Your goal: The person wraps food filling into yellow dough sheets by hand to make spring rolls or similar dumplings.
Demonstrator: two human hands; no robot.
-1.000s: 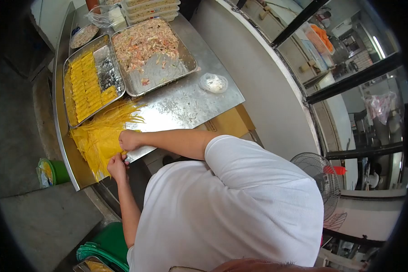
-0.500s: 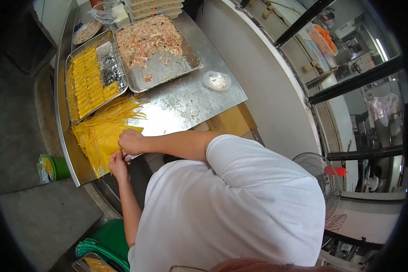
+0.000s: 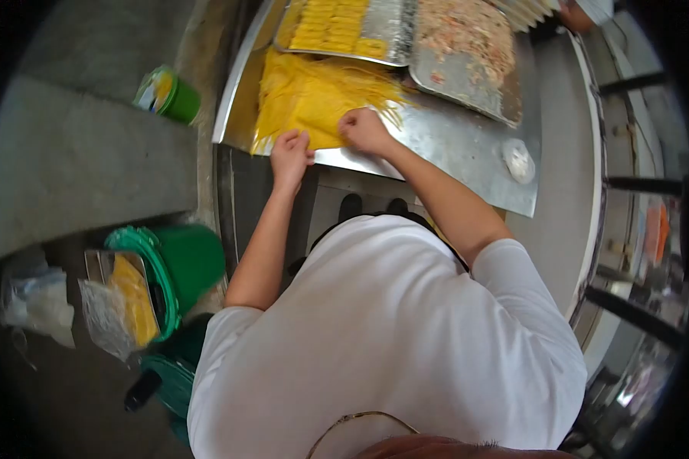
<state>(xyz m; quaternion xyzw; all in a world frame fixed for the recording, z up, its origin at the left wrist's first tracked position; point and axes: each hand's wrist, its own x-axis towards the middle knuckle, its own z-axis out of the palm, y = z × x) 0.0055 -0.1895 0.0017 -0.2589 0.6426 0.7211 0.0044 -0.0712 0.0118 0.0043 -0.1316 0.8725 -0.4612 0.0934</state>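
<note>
Yellow sheets with fringed, strip-like edges (image 3: 302, 99) lie spread at the near left part of the metal table (image 3: 452, 145). At their near edge is my left hand (image 3: 291, 157), fingers closed together on the yellow sheet. My right hand (image 3: 366, 131) is closed at the right part of the same sheet, its fingertips pinching the yellow edge. Just beyond, a tray (image 3: 396, 34) holds rows of yellow rolls (image 3: 329, 27). Beside it on the right, a second tray (image 3: 467, 101) carries a chopped pinkish filling (image 3: 467, 38).
A small bag of white stuff (image 3: 518, 161) rests on the table's right. On the floor at left stand a small green bin (image 3: 177, 99) and a large green bin (image 3: 195, 260) beside a tray of yellow sheets (image 3: 134, 298). Part of another person's arm (image 3: 578, 15) shows at top right.
The view has turned and shifted, showing more floor and bins at left. My hands have moved apart along the yellow sheet's near edge.
</note>
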